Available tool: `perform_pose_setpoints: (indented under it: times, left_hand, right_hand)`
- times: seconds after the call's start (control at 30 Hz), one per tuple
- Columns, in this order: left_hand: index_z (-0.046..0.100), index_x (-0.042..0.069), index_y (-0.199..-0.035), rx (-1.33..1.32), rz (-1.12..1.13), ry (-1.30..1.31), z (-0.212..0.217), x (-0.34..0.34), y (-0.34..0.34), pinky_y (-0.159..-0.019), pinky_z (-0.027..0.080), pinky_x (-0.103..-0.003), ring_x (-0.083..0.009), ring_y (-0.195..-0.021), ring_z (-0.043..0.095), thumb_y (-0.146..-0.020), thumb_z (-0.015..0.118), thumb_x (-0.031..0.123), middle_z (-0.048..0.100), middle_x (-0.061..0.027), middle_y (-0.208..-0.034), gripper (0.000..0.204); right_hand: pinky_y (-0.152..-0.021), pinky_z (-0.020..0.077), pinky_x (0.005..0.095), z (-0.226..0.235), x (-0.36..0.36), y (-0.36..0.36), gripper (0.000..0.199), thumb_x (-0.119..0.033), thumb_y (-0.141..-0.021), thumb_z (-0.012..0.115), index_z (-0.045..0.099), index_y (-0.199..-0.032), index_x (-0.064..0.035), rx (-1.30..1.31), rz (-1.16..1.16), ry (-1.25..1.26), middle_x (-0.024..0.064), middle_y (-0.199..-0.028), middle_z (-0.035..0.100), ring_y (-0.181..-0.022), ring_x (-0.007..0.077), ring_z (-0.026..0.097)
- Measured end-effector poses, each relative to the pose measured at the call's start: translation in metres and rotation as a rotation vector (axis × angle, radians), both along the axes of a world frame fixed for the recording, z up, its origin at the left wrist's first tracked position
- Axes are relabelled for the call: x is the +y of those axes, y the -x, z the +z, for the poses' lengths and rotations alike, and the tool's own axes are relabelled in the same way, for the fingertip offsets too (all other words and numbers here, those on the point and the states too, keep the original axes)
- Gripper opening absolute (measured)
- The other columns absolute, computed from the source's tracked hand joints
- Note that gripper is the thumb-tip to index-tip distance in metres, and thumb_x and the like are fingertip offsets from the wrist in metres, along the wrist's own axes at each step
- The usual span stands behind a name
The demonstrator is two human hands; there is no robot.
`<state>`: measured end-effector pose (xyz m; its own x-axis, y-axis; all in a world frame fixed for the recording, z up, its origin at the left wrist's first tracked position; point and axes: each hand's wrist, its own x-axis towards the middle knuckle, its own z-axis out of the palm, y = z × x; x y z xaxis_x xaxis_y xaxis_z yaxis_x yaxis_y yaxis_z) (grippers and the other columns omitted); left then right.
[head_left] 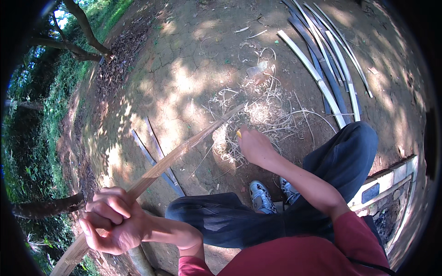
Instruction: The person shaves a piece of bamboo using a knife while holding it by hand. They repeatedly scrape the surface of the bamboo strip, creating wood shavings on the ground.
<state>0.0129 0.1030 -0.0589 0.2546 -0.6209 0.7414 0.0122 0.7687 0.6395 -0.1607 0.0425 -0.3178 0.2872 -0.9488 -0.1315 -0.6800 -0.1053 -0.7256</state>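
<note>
A long, pale brown split-bamboo strip (172, 158) runs slantwise from the lower left up to the middle of the view. Near its lower end my left hand (113, 221) is closed around it, fingers curled over the top. My right hand (255, 147) is a fist just right of the strip's far end, with a small gap between them. A bit of yellow shows at that fist's left edge; the rest of the thing in it is hidden by the fingers. Beyond and beneath my right hand lies a heap of thin curled shavings (276, 115) on the ground.
Several long split strips (327, 64) lie at the far right, and two dark strips (154, 147) to the left of my knees. A low masonry edge (386, 184) stands at right. Trees (80, 46) and greenery border the left. My bent legs (230, 218) are below my hands.
</note>
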Motion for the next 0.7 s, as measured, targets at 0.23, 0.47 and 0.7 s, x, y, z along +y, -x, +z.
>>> perform_pose_setpoints:
  times: [0.23,0.47,0.7]
  left_hand:
    - [0.022,0.017,-0.053,0.064,0.105,-0.025,-0.004,0.0,0.005,-0.036,0.014,-0.025,-0.0079,-0.034,0.011,-0.093,0.043,0.023,0.018,0.0034,-0.041,0.045]
    - [0.026,0.017,-0.054,0.263,0.402,-0.028,-0.003,-0.002,0.004,-0.041,0.009,-0.028,-0.0087,-0.039,0.01,-0.093,0.049,0.02,0.016,0.0029,-0.047,0.045]
    - [0.048,0.01,-0.071,0.226,0.577,0.015,-0.012,-0.004,0.001,-0.043,0.01,-0.027,-0.0076,-0.042,0.011,-0.095,0.05,0.021,0.016,0.0036,-0.051,0.027]
  right_hand:
    - [-0.059,0.0503,0.0499,0.054,0.017,-0.017,0.025,-0.013,-0.092,0.052,0.049,-0.103,0.0089,-0.146,0.052,-0.051,0.0245,-0.064,0.061,-0.063,0.0433,0.063]
    - [-0.065,0.0496,0.0508,0.039,0.001,-0.006,0.025,-0.013,-0.092,0.052,0.05,-0.103,0.0082,-0.072,0.041,-0.096,0.0249,-0.072,0.063,-0.07,0.0409,0.064]
    - [-0.057,0.0486,0.0485,0.104,0.049,-0.019,0.025,-0.012,-0.09,0.053,0.049,-0.106,0.0075,-0.238,0.226,0.022,0.0204,-0.064,0.061,-0.061,0.0397,0.063]
